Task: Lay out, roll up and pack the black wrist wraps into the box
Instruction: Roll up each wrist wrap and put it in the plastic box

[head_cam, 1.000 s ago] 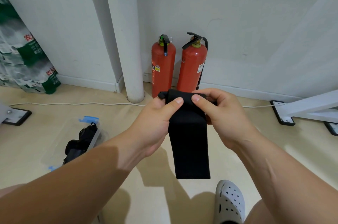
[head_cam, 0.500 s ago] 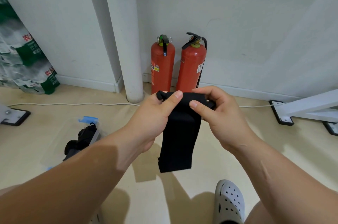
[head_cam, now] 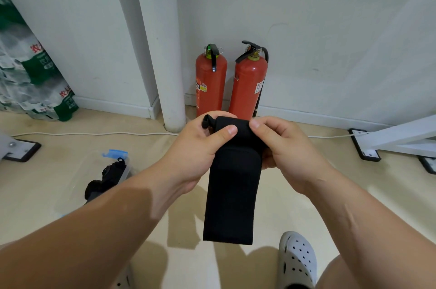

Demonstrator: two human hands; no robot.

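I hold a black wrist wrap [head_cam: 232, 196] up in front of me, its top end rolled over and the rest hanging straight down. My left hand [head_cam: 200, 147] pinches the rolled top from the left, thumb on the front, with the small loop sticking out above it. My right hand [head_cam: 280, 144] grips the roll from the right, thumb tip on its top edge. On the floor at the left lies a clear plastic box [head_cam: 77, 182] with blue clips, and another black wrap [head_cam: 106, 177] lies bundled in it.
Two red fire extinguishers [head_cam: 232, 85] stand against the wall behind the wrap, beside a white pipe [head_cam: 162, 52]. A white cable [head_cam: 94, 134] runs along the floor. White frame feet [head_cam: 398, 138] sit at the right, stacked water-bottle packs [head_cam: 30, 76] at the left. A grey clog [head_cam: 297, 262] is below.
The hanging tail swung left and twisted, then came back to hang flat and straight. Both hands kept hold of the rolled top, which sits slightly lower.
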